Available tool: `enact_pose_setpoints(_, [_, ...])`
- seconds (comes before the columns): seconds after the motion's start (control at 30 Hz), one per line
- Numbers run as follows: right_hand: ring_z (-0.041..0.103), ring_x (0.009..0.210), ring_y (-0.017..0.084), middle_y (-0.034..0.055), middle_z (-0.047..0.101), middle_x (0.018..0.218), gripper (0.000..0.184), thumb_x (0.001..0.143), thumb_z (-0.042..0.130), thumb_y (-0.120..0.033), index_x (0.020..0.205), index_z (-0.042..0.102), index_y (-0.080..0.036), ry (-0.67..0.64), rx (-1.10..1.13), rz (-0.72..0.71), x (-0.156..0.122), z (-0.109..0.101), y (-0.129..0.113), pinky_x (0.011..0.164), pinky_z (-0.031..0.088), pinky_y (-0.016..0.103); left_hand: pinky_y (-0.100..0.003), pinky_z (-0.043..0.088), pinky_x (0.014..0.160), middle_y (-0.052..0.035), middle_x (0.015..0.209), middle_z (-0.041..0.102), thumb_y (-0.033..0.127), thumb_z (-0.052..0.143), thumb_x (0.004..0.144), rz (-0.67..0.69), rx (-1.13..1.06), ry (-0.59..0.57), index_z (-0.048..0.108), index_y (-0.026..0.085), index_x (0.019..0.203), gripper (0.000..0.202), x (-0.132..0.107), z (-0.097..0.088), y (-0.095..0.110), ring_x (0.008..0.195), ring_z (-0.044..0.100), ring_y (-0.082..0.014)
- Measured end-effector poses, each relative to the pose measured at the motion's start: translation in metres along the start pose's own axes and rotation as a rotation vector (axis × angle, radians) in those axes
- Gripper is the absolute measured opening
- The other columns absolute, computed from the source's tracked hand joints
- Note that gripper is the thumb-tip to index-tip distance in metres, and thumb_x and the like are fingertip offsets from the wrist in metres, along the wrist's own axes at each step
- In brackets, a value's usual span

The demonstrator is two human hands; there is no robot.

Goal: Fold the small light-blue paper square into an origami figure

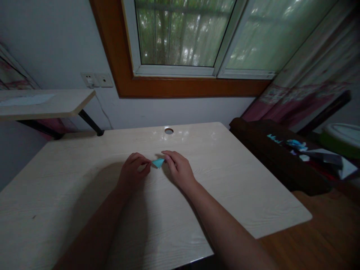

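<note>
A small folded piece of light blue paper lies on the pale wooden table, near its middle. My left hand has its fingers curled and pinches the paper's left corner. My right hand presses its fingertips on the paper's right edge, with the fingers bent and close together. Both forearms reach in from the bottom of the view.
A round cable hole sits near the table's far edge. A raised shelf stands at the back left under wall sockets. A dark chair with clutter is at the right, below a window and curtain.
</note>
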State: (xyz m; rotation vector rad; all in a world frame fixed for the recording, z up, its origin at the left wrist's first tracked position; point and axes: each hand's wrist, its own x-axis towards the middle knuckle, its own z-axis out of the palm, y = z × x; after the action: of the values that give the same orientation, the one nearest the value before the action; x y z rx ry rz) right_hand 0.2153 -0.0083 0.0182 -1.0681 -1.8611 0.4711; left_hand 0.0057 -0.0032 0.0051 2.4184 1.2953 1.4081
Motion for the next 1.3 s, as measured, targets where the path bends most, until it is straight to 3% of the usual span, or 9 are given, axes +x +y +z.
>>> enact_pose_setpoints(0.5, [0.068,0.092,0.018,0.0063,0.072,0.108,0.028,0.099,0.046,-0.033,0.113,0.068,-0.022,-0.061,0.199,0.118,-0.001,0.004,-0.002,0.084,0.050,0.031,-0.031,0.050,0.072,-0.0024,0.078,0.061,0.015,0.064,0.083,0.088,0.078,0.038,0.062,0.019,0.080,0.005,0.000,0.000,0.002,0.076,0.058,-0.0165])
enact_pose_setpoints(0.9, [0.065,0.078,0.017,0.0053,0.071,0.087,0.020,0.089,0.059,-0.035,0.089,0.071,-0.019,0.005,0.508,0.322,0.001,0.012,0.004,0.074,0.051,0.029,-0.030,0.051,0.075,-0.0031,0.083,0.063,0.014,0.066,0.083,0.147,0.023,0.028,0.065,0.020,0.088,0.007,0.000,-0.001,0.002,0.079,0.059,-0.0156])
enact_pose_setpoints(1.13, [0.061,0.074,0.015,0.0028,0.068,0.082,0.015,0.084,0.062,-0.027,0.094,0.071,-0.020,-0.017,0.556,0.336,-0.001,0.015,0.009,0.071,0.049,0.028,-0.029,0.051,0.072,-0.0039,0.082,0.062,0.015,0.064,0.086,0.052,-0.032,0.039,0.065,0.018,0.087,0.004,0.001,-0.004,0.005,0.075,0.059,-0.0149])
enact_pose_setpoints(1.3, [0.060,0.073,0.014,0.0016,0.066,0.084,0.023,0.081,0.065,-0.026,0.103,0.064,-0.021,0.010,0.590,0.350,-0.001,0.019,0.011,0.069,0.048,0.027,-0.027,0.052,0.070,-0.0038,0.086,0.062,0.020,0.060,0.089,-0.074,-0.130,-0.009,0.065,0.019,0.096,0.008,0.001,-0.004,0.005,0.075,0.060,-0.0139])
